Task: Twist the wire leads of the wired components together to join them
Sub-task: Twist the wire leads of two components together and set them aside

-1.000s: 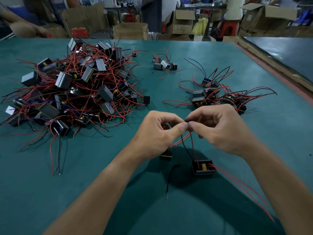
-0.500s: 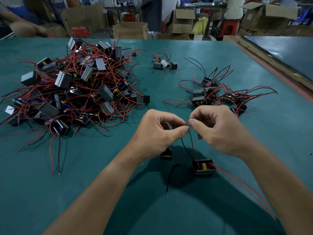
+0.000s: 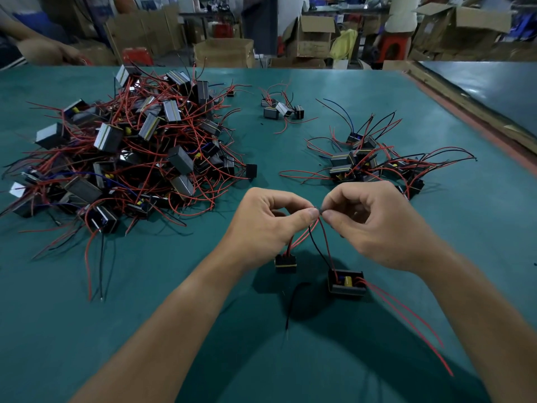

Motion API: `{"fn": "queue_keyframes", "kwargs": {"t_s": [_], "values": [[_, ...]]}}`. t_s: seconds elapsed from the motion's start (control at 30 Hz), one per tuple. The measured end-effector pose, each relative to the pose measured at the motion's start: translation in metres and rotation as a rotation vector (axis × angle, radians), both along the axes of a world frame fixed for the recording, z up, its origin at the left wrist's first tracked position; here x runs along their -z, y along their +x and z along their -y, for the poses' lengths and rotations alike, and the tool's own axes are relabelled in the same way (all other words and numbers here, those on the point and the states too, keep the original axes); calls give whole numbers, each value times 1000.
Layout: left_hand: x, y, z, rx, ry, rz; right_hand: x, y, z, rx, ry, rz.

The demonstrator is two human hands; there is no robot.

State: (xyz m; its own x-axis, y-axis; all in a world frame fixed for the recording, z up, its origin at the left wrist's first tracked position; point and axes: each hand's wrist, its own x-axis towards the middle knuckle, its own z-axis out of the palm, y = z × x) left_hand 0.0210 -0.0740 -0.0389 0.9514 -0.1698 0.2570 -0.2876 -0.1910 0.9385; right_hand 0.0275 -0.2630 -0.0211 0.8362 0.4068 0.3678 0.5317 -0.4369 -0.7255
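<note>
Nearest me on the worktop point(image 3: 145, 315) sit a small component point(image 3: 286, 263) and a bigger component point(image 3: 346, 283). Their leads point(image 3: 327, 245) rise to meet above. The left hand point(image 3: 267, 225) and right hand point(image 3: 374, 225) each pinch the tips, fingertips nearly touching; the twist seems hidden. Beyond lie a big pile point(image 3: 130, 152) and a smaller pile point(image 3: 369, 164).

The teal desk point(image 3: 72, 330) bears a big heap of wired components point(image 3: 130, 152) left of and beyond the left grip point(image 3: 270, 225). A smaller tangle point(image 3: 363, 164) lies just beyond the right grip point(image 3: 374, 222), and a little cluster point(image 3: 280, 107) lies farther ahead. Below the grips are a small component point(image 3: 285, 263) and a larger component point(image 3: 346, 283), their leads point(image 3: 324, 237) rising to both grips.
</note>
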Motion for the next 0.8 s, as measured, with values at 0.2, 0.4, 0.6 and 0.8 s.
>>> {"fn": "queue_keyframes", "kwargs": {"t_s": [0.2, 0.4, 0.6, 0.8], "values": [[-5, -1, -2, 91, -76, -95, -4, -1, 3, -30, 39, 70], [-7, -1, -8, 149, -37, -106, -4, 0, 4, -74, 130, -24], [-8, -2, -9, 192, 0, -134, -5, -1, 4, -112, 116, -114], [-6, -5, -3, 126, 115, 83, -7, -2, 4, -70, 85, -186]]}}
